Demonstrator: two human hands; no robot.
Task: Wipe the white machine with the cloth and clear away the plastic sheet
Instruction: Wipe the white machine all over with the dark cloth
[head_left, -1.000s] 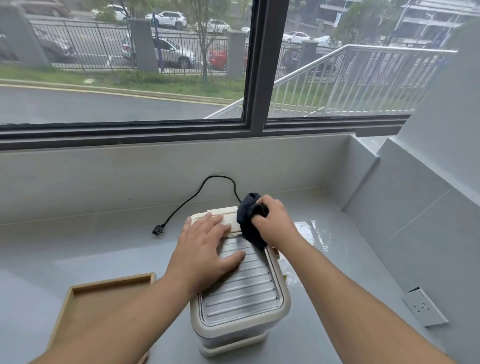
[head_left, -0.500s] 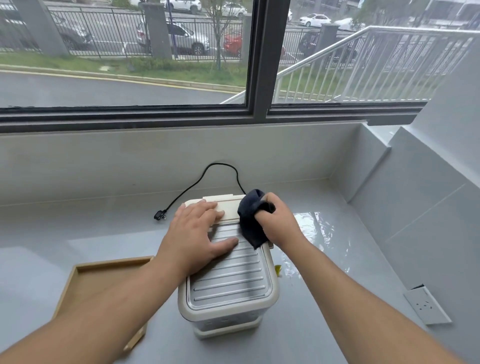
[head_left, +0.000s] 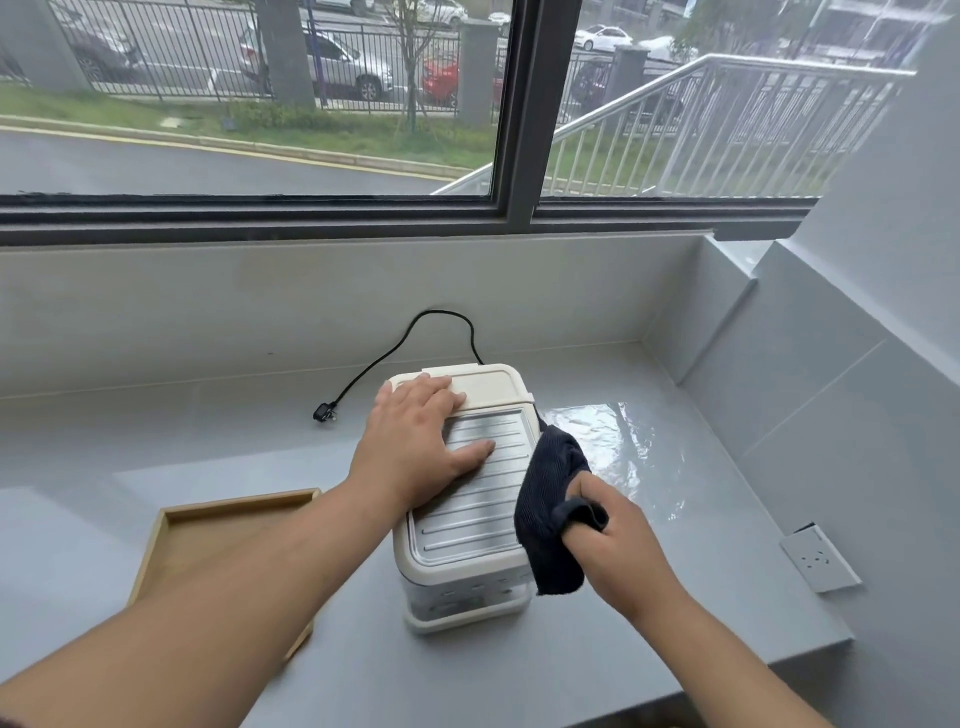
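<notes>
A: Dark cloth (head_left: 550, 525) was bunched in the right hand (head_left: 618, 545), fingers clamped round it, pressed to the right side of the white machine (head_left: 467, 519). We logged that as wiping under way.

B: Left hand (head_left: 415, 447)?

A: Flat on the ribbed metal lid, fingers spread, gripping nothing, just bracing it. Machine sat mid-counter (head_left: 571, 675), between the wooden tray (head_left: 171, 519) on its left and the plastic sheet (head_left: 623, 441) on its right.

B: Sheet cleared?

A: No. We saw it lying shiny and wrinkled on the counter, just beside the machine, untouched by either hand.

B: How much wiped?

A: We couldn't tell from the surface; no visible streaks. Cord (head_left: 395, 348) lay unplugged behind. We judged: wiping mid-way at best, front and left sides possibly left, sheet removal wholly left.
</notes>
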